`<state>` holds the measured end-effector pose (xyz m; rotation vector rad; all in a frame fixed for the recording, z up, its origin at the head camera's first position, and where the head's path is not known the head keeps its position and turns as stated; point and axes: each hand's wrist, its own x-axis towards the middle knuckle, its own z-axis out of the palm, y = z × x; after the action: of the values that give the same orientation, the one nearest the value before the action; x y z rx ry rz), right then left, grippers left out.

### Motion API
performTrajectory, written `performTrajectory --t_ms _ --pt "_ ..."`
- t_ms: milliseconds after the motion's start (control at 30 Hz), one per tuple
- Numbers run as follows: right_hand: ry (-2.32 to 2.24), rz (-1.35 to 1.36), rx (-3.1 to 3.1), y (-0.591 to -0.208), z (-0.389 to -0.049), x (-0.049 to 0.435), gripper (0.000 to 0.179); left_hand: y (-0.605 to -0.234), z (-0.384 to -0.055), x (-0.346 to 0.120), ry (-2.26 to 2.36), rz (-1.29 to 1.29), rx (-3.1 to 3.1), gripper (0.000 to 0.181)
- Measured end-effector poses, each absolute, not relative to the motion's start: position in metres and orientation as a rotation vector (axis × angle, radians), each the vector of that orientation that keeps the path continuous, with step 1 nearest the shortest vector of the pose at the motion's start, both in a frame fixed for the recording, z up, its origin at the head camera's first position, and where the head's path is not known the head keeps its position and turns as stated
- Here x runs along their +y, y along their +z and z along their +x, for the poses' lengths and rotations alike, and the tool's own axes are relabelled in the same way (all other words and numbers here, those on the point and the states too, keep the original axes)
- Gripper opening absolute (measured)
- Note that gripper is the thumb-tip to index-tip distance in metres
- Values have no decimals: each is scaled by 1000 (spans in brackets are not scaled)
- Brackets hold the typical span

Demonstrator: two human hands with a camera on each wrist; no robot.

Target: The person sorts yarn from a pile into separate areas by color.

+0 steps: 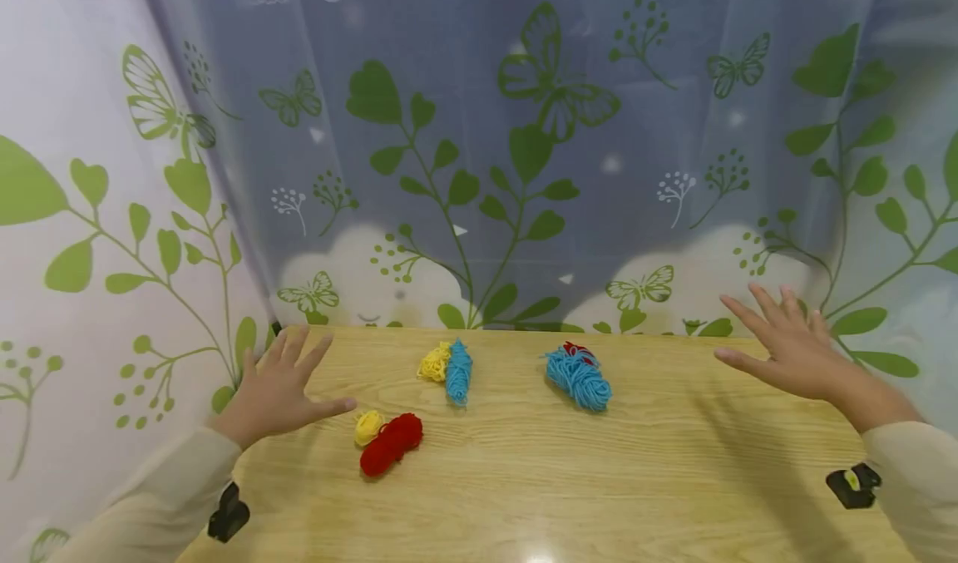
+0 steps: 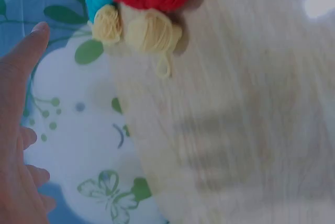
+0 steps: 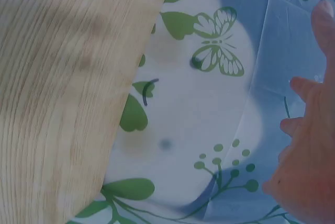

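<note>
Head view, largest to smallest: printed curtain [image 1: 659, 247], blue-grey and white with green leaves and butterflies, hangs behind the counter. Counter [image 1: 524, 505], pale wood grain, carries all the yarn. Left hand [image 1: 279, 392], fingers spread, holds nothing; its thumb is near the small yellow ball. Right hand [image 1: 801, 355], fingers likewise spread, holds nothing, well apart from the yarn. Thick blue skein [image 1: 582, 382], right of centre, lies slantwise. Red skein [image 1: 392, 445], left of centre, lies slantwise nearest the counter's front. Slim blue skein [image 1: 458, 373] points front to back, farther back than the red one. Yellow bundle [image 1: 433, 362] sits against its left side. Small yellow ball [image 1: 367, 427] lies beside the red skein, a loose loop showing in the left wrist view. Red strands [image 1: 579, 351], partly hidden, lie behind the thick blue skein.
</note>
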<state>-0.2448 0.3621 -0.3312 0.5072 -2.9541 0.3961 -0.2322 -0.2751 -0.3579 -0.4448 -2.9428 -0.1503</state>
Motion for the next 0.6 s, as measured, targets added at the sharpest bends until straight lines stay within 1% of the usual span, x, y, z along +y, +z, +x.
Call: performTrajectory --t_ms 367,600 --pt "551 552 -2993 -338 -264 331 81 -386 -215 -254 -358 -470 -2945 97" --pt "571 651 -2902 -352 -281 314 74 -404 -202 -238 -533 -501 -2881 93"
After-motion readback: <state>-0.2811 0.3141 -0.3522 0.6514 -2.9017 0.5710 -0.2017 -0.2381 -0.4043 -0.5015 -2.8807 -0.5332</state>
